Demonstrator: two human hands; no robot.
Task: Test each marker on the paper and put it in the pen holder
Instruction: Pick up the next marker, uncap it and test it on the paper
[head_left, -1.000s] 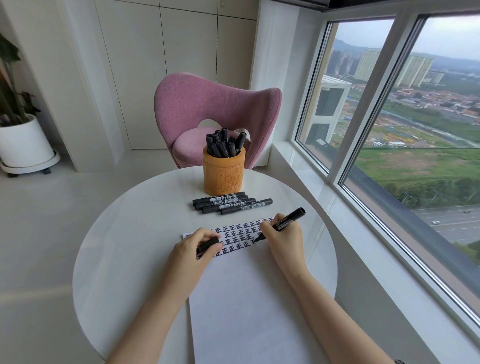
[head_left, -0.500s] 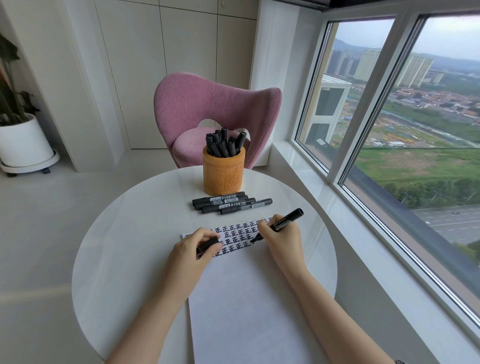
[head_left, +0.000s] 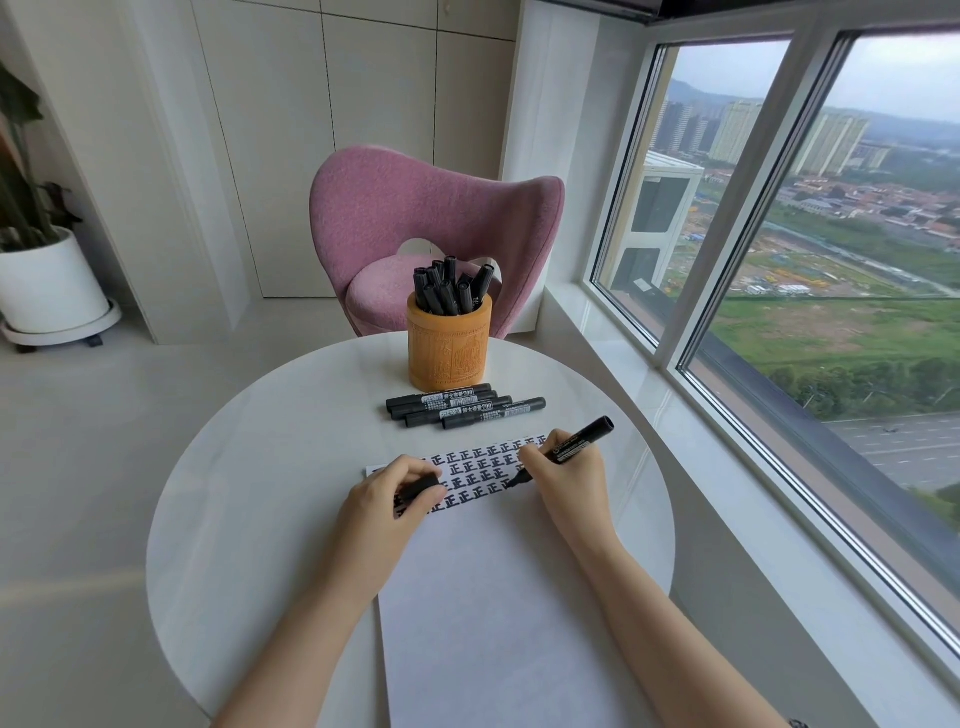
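Four loose markers (head_left: 462, 406): they lie side by side on the surface (head_left: 249, 467) toward 12 o'clock, just in front of the pen holder (head_left: 449, 353). Their caps are on. I think they have not been tested.
Right hand (head_left: 563, 480): it pinches the marker (head_left: 579, 440) like a pen. The tip is down on the paper (head_left: 493, 623), at the 3 o'clock end of a row of marks.
What changed: only a little. The tip has slid a tiny bit toward 9 o'clock since a moment ago, and my right hand went with it. Nothing else has moved.
Left hand (head_left: 384, 506): its fingers are curled round a small black cap (head_left: 420, 488). I think it is this marker's cap. The hand rests on the 9 o'clock side of the paper and has stayed put.
Marks (head_left: 478, 467): neat black rows fill the far end of the paper. The near part is blank.
Pen holder: it stands at 12 o'clock, near the far edge, with a bunch of markers (head_left: 449, 288) sticking out of it.
What it means: I think this marker works and I am in the middle of a stroke. It is not done until I cap it and drop it in the pen holder.
Watch out: the cap goes back on first, or the tip could smudge my fingers.
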